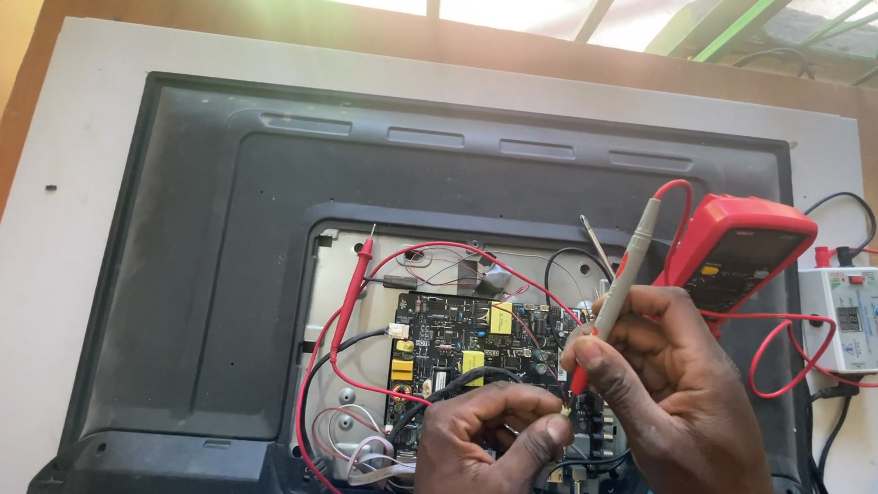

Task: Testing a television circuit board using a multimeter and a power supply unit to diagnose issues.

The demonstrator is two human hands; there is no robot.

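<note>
Brown table (23,155); white board (58,257) on it, television (218,265) atop.

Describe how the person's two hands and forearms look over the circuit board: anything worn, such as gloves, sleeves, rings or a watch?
Both the left hand and the right hand are bare: no gloves, and no rings show on the fingers in view. No sleeve or cuff reaches the visible part of the right wrist, and no watch or band shows there. The left wrist is cut off by the picture's lower edge, so nothing can be told of it.
</note>
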